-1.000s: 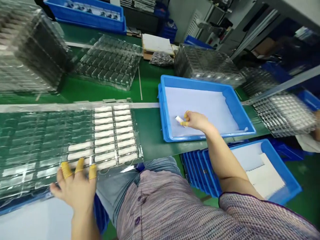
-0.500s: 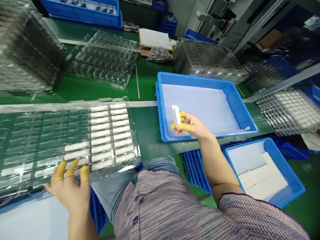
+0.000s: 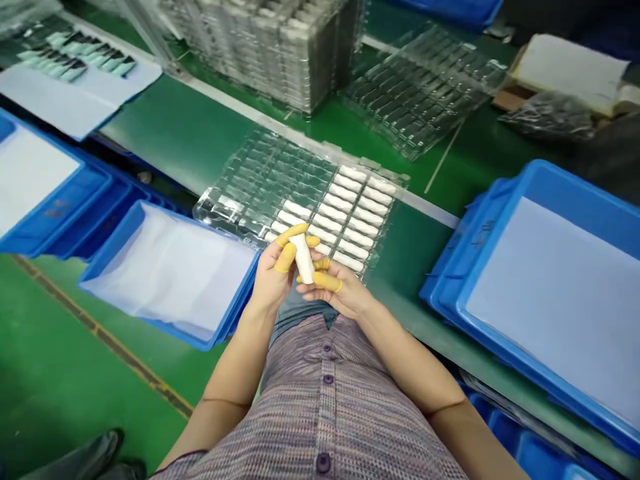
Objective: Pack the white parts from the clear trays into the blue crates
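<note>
Both hands meet over my lap and hold one small white oblong part (image 3: 303,260) upright between them. My left hand (image 3: 278,268) pinches it with yellow-capped thumb and fingers. My right hand (image 3: 334,288) grips its lower end from the right. Just beyond the hands lies a clear plastic blister tray (image 3: 260,175) on the green table, with two and a bit rows of white parts (image 3: 353,210) filling its right end. The other pockets look bare.
A blue bin lined with white paper (image 3: 545,287) stands to the right. Another lined blue bin (image 3: 165,270) sits low at my left, with more blue bins (image 3: 45,193) beyond. Stacks of clear trays (image 3: 280,47) and loose trays (image 3: 420,87) stand at the back.
My right hand lifted a white part out of the right blue bin and brought it to my lap. My left hand left the tray's edge and joined it. My head turned left.
</note>
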The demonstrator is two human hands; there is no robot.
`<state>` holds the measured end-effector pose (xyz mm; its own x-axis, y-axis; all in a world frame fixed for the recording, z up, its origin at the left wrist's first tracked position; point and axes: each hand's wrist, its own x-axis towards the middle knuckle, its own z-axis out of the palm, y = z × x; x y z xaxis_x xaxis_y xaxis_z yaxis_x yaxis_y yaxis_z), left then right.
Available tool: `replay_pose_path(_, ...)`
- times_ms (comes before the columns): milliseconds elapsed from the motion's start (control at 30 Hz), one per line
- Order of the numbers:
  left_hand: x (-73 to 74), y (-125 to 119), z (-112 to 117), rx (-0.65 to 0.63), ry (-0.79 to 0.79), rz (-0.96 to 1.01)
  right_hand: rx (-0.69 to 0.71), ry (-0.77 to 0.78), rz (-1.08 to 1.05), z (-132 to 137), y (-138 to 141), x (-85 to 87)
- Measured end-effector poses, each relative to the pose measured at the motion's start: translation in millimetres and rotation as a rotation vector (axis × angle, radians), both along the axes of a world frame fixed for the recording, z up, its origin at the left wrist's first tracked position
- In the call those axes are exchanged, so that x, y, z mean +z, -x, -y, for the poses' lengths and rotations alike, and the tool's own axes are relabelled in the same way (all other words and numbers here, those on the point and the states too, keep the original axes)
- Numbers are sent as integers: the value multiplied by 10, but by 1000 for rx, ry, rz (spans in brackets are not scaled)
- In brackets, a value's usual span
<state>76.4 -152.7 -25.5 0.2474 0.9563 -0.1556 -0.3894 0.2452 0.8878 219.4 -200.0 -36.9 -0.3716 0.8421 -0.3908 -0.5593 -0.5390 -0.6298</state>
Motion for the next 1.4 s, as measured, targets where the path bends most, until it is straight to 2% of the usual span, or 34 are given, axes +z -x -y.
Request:
replay_pose_path(100, -51, 34, 32, -3, 65, 39, 2, -2, 28, 15, 35, -16)
replay_pose_path(233, -161, 8, 32, 20, -36, 51, -206, -195, 364, 35, 74, -78)
replay_pose_path(300, -197, 22, 10, 12, -51, 62, -234, -266, 477, 46, 70, -78)
replay_pose_path(367, -207, 59, -16, -45, 16, 82, -180, -231, 378, 57, 57, -56)
replay_pose_path(467, -184, 115, -49, -133, 141, 109, -102, -72, 69, 60, 44, -25)
replay_pose_path(533, -164, 130, -61, -157, 182, 117, -81, 1, -36, 47, 45, -24)
replay_pose_path(800, -190, 120, -78, -177, 190, 108, -55, 83, -101, 7, 96, -80)
replay_pose_path(900, -276, 166, -149, -139, 76, -5, -55, 64, -54, -82, 52, -140)
replay_pose_path(933, -323, 189, -191, -91, -10, -101, -73, 33, 6, -162, 15, -173)
replay_pose_path(1000, -439, 237, -293, 33, -215, -424, -174, -84, 239, -422, -87, -247)
replay_pose_path(1067, -568, 269, -392, 102, -372, -842, -312, -245, 620, -786, -194, -308)
replay_pose_path(1133, -682, 275, -460, 86, -443, -1169, -322, -403, 1065, -1170, -267, -329)
replay_pose_path(1200, -762, 261, -485, 54, -482, -1319, -159, -524, 1464, -1482, -279, -304)
replay_pose_path(1267, -807, 246, -479, 42, -515, -1369, 54, -606, 1737, -1673, -235, -249)
replay_pose_path(1333, -826, 243, -464, 40, -535, -1387, 198, -645, 1883, -1763, -166, -195)
replay_pose_path(1400, -832, 250, -458, 37, -550, -1403, 286, -652, 1939, -1806, -101, -165)
